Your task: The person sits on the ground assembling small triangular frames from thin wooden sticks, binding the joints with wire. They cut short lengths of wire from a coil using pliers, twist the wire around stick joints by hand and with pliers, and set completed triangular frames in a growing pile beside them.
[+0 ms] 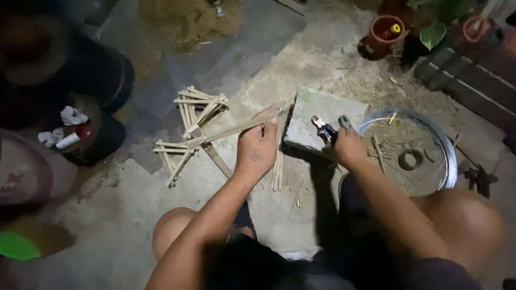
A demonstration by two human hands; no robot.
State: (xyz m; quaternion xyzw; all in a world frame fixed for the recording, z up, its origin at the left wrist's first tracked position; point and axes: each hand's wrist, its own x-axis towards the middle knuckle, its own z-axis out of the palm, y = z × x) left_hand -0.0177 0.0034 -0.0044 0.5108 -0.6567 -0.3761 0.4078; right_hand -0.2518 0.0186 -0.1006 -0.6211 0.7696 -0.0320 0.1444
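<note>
Nearest the camera, at the bottom of the frame, the person's bent knees and dark shorts fill the view, with both forearms reaching up toward the centre. The left hand [258, 147] sits just left of centre, its fingers [269, 119] pinched together on one end of a long bamboo strip [228, 131] that runs leftward and slightly down. That strip's far end joins a frame of bamboo sticks [188, 134] lying on the concrete floor [107, 215], centre left of the frame. A few loose sticks [278, 172] lie just below the left hand.

Right of centre, the right hand [348, 147] is closed around the dark handles of a pair of pliers [325, 130], whose metal nose points up and left over a flat grey stone slab [322, 115]. The slab lies between the two hands, touching the floor.

At the right, a shiny metal wheel rim [449, 156] lies flat, with sticks and a small ring inside it. A clay pot [382, 33] stands in the upper right, beside green leaves. A heap of dry fibre [188, 21] lies at the top. At the left edge, blurred, another person crouches near a dark container holding white scraps [67, 126].
</note>
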